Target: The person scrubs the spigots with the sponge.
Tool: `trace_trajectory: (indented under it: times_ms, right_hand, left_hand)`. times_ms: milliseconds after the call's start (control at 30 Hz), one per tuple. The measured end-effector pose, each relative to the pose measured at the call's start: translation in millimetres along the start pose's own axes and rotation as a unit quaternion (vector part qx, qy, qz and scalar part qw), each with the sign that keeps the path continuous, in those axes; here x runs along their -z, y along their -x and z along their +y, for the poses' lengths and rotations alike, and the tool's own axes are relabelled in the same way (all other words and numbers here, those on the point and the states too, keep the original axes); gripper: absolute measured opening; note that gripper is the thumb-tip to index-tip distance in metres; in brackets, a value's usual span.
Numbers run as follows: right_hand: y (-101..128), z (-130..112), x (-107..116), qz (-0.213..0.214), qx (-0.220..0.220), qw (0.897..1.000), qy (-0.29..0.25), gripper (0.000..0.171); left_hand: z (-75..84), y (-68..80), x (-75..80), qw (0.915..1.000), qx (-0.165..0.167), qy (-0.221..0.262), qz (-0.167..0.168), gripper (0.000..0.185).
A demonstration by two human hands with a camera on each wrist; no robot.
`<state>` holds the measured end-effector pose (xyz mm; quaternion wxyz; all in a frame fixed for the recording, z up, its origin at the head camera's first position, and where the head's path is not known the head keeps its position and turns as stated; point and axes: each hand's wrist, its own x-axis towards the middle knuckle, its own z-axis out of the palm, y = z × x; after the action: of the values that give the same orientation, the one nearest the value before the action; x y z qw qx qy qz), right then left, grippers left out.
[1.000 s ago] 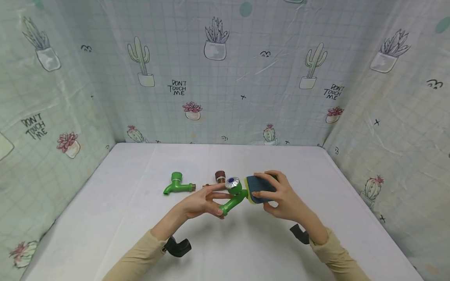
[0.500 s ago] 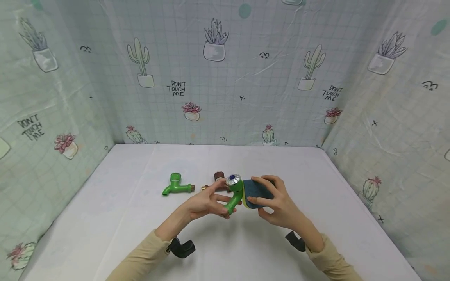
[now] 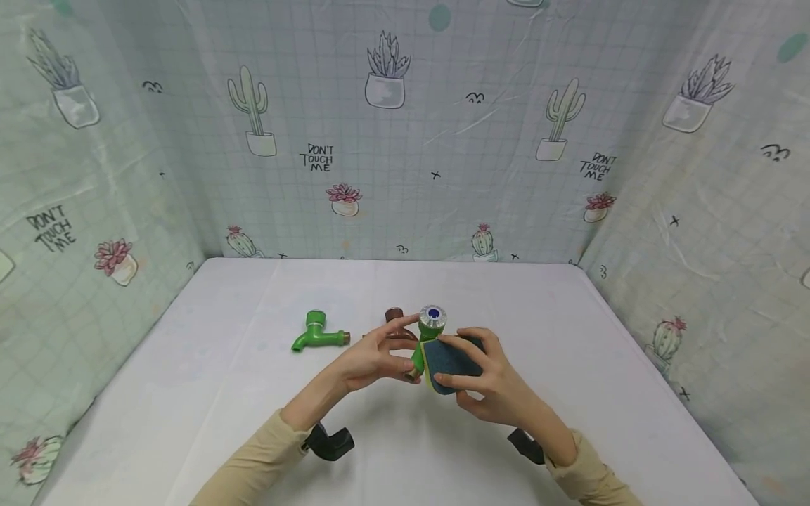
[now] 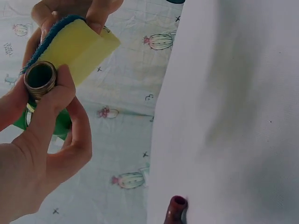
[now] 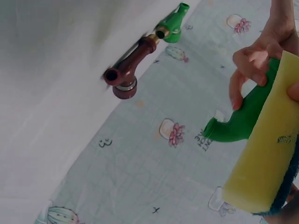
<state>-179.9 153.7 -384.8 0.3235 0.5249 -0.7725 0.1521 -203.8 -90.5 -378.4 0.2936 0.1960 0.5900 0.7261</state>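
Note:
My left hand (image 3: 373,362) holds a green tap (image 3: 432,330) with a silver, blue-centred knob, raised above the table. In the left wrist view its threaded brass end (image 4: 40,80) lies between finger and thumb. A sponge (image 3: 451,367), dark blue on one face and yellow on the other, is gripped by my right hand (image 3: 500,383). The sponge's yellow face lies against the tap's side. From the right wrist view, the green spout (image 5: 229,130) points out past the yellow side (image 5: 261,149) of the sponge. The sponge covers part of the tap in the head view.
A second green tap (image 3: 319,339) lies on the white table (image 3: 209,393) to the left. Behind my left hand lies a brown tap (image 3: 394,314), partly hidden. Printed cloth (image 3: 405,140) walls the table at the back and both sides. Black wrist mounts (image 3: 330,444) sit under both forearms.
The held tap has turned so its threaded end now faces toward me and its knob stands farther right. My right hand has brought the sponge leftward and lower along the tap.

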Motion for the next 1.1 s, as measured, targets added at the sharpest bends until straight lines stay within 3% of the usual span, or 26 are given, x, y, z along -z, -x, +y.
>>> trace_trajectory:
  times_ms: [133,233,533,600,733,933,1100]
  right_hand:
    - [-4,-2,-1,-0.003,0.017,1.000,-0.009,0.048]
    - [-4,-1,0,-0.012,0.020,1.000,0.009,0.052]
    - [6,9,0,-0.032,0.024,0.993,0.108,0.053]
    - [9,14,1,-0.024,0.014,0.994,0.105,0.041]
    - [15,22,2,-0.002,-0.022,0.998,0.056,0.025]
    - [15,16,2,0.015,-0.083,0.995,-0.059,0.022]
    - [11,6,1,0.006,-0.090,0.991,-0.095,0.022]
  left_hand:
    - [-1.1,-0.3,-1.6,0.9991,0.000,-0.039,0.018,0.076]
    - [-1.3,-0.7,-2.5,0.9985,0.002,-0.050,0.021,0.074]
    - [-2.4,0.0,-3.3,0.9992,0.027,0.026,-0.012,0.073]
    - [-2.6,-0.4,-2.0,0.9985,0.030,0.044,-0.013,0.073]
    - [-1.3,-0.4,-2.1,0.9976,0.034,0.060,-0.001,0.076]
    - [0.6,-1.9,-4.9,0.9977,0.023,0.033,0.054,0.062]
    - [1.4,-5.5,-6.2,0.9963,0.028,0.038,0.072,0.058]
